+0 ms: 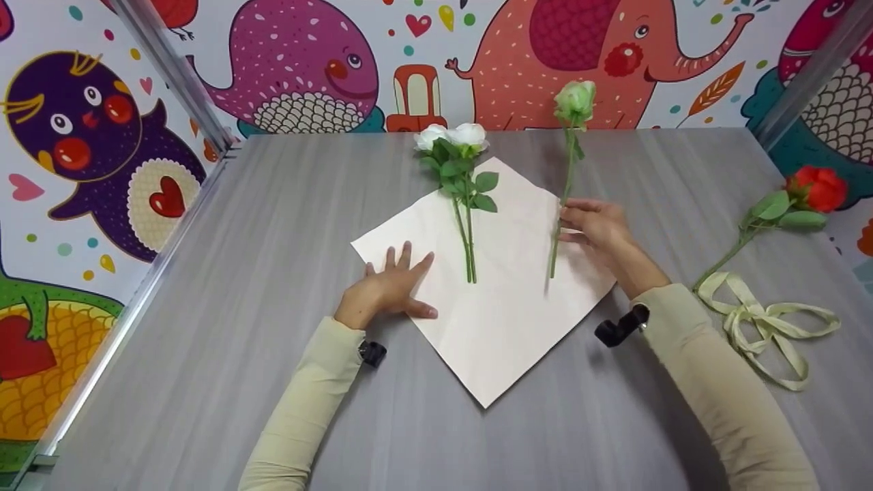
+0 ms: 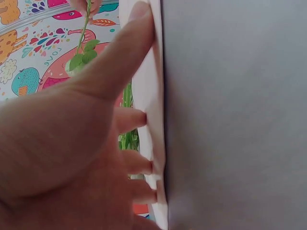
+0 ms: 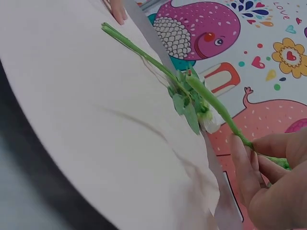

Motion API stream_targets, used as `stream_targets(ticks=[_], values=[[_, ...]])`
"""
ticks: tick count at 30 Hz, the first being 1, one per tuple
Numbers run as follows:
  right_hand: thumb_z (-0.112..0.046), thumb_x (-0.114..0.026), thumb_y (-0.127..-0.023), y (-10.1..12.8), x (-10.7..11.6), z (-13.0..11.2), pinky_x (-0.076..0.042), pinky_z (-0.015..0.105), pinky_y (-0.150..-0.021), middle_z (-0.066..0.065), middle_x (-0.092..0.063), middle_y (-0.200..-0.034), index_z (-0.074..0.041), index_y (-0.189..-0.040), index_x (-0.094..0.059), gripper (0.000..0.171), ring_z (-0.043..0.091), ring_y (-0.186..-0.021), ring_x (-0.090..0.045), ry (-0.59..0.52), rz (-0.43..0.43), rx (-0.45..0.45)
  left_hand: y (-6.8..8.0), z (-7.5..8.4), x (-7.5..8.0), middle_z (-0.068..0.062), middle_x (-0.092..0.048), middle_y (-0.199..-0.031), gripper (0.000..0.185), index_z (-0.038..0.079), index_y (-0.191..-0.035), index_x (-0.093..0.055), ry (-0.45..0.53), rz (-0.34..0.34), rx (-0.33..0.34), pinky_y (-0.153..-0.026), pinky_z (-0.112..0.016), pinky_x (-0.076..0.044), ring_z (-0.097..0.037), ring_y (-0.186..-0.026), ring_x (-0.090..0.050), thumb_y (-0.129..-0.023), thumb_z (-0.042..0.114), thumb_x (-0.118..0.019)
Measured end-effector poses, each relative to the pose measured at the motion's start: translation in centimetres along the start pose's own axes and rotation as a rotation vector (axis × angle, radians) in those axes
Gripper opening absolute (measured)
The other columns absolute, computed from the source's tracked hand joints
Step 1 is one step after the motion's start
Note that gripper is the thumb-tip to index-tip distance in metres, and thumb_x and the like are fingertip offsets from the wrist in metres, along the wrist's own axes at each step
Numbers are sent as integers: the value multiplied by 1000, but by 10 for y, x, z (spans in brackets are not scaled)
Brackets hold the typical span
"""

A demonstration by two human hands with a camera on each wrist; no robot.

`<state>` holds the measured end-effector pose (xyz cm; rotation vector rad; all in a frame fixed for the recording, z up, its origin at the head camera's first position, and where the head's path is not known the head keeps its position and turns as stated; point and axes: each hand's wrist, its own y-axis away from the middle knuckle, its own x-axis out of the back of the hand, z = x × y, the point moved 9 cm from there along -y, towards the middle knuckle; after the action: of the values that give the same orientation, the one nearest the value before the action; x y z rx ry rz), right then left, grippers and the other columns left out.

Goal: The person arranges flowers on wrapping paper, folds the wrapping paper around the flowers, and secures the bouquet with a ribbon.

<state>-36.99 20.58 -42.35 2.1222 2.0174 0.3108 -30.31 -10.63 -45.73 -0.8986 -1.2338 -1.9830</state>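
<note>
A cream paper sheet (image 1: 505, 300) lies like a diamond on the grey table (image 1: 273, 204). Two white roses (image 1: 453, 136) lie on it, stems side by side and pointing toward me. My left hand (image 1: 392, 281) presses flat on the sheet's left corner with straight, spread fingers; in the left wrist view these fingers (image 2: 139, 117) rest on the paper's edge (image 2: 151, 72). My right hand (image 1: 590, 221) pinches the stem of a pale green rose (image 1: 575, 102) above the sheet's right side. In the right wrist view its fingers (image 3: 249, 165) hold that stem (image 3: 216, 108) over the paper (image 3: 86, 120).
A red rose (image 1: 815, 187) lies at the table's right edge, with a loose cream ribbon (image 1: 771, 320) below it. Cartoon-printed walls and metal frame posts (image 1: 170, 68) close in the table at the back and both sides.
</note>
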Motion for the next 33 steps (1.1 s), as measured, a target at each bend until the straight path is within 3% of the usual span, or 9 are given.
stream_targets(ticks=[12,24,29,33], values=[[-8,-59,-98,-7,-41,-4,-60,21,-69,-5,-67,-86,8,-137,-54,43,6,-80,-68,90,-22,5,0,1,1,-22,16,-166,107,23,-163,-6,0,9,-7,-113,-78,0,-48,-153,14,-86,52,-74],[-4,-57,-97,-18,-74,0,-61,24,-69,1,-66,-89,10,-134,-56,39,6,-73,-66,79,-19,-19,1,2,1,-23,15,-167,106,22,-163,-7,5,16,-13,-113,-79,-1,-49,-153,12,-86,52,-73],[-3,-57,-97,-23,-83,-3,-61,26,-72,7,-67,-95,11,-134,-56,39,8,-73,-67,81,-18,-16,2,2,1,-22,16,-166,106,23,-163,-6,18,13,-12,-114,-77,1,-48,-152,14,-87,51,-73],[-4,-57,-97,-25,-89,-3,-61,25,-70,17,-69,-111,9,-133,-58,38,9,-76,-68,102,-7,-25,1,1,0,-22,17,-166,106,23,-163,-5,13,8,-11,-114,-78,1,-48,-152,14,-87,52,-73]])
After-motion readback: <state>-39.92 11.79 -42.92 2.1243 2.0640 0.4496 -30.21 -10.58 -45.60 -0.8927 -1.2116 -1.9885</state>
